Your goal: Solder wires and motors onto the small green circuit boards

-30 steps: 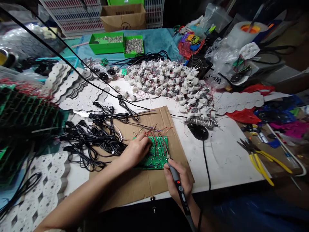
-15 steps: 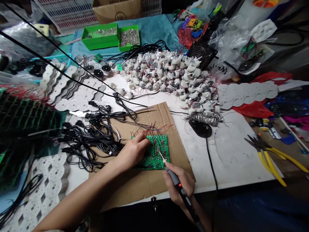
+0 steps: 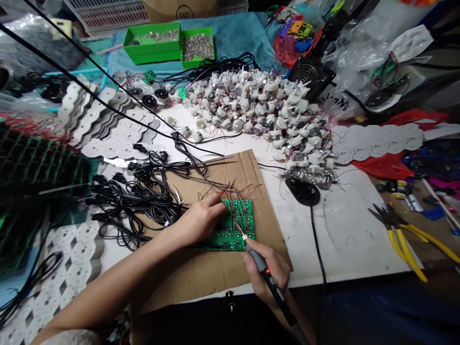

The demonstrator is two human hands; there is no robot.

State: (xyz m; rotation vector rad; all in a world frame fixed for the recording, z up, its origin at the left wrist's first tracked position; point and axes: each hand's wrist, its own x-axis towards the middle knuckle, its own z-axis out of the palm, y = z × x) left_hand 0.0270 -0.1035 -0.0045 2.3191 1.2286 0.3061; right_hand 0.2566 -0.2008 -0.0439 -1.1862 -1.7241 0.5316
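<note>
A green circuit board (image 3: 233,242) lies on a cardboard sheet, with thin red and black wires (image 3: 240,213) across its surface and past its far edge. My left hand (image 3: 204,215) is closed in a pinch over the board's left part; its fingertips are turned away, so what they hold is hidden. My right hand (image 3: 268,268) grips a soldering iron (image 3: 259,261) like a pen. The iron has a grey and black handle with a red light lit, and its tip points at the wires in the middle of the board.
Left of the cardboard (image 3: 262,225) lies a tangle of black cables (image 3: 140,206). Behind it is a heap of small white motors (image 3: 251,103). A coiled iron stand (image 3: 311,178) and yellow-handled pliers (image 3: 402,239) are to the right. Green bins (image 3: 153,55) stand at the back.
The view has shifted a little. My left hand sits slightly farther right over the board. The soldering iron stays in my right hand with its tip among the wires.
</note>
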